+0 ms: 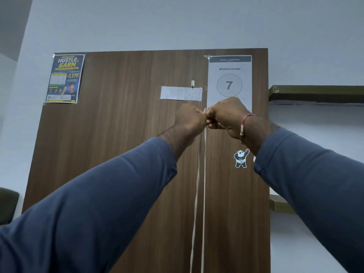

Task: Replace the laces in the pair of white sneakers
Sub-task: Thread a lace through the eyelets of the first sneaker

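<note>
Pinched ends of white lace [204, 174] between left hand [190, 120] and right hand [226, 117], raised high before wooden board [122, 125], fists touching. Let both strands hang straight down. Wore blue sleeves [98, 203], red bracelet [245, 123] on right wrist.

1. We log long blue sleeves on both arms: left sleeve [88, 203], right sleeve [315, 184], plain fabric, softly creased.
2. Cuffs end on the forearms, above the wrists.
3. We note a thin red thread bracelet [245, 123] just behind the right hand [228, 115], with a pale bead and a knotted tail.
</note>
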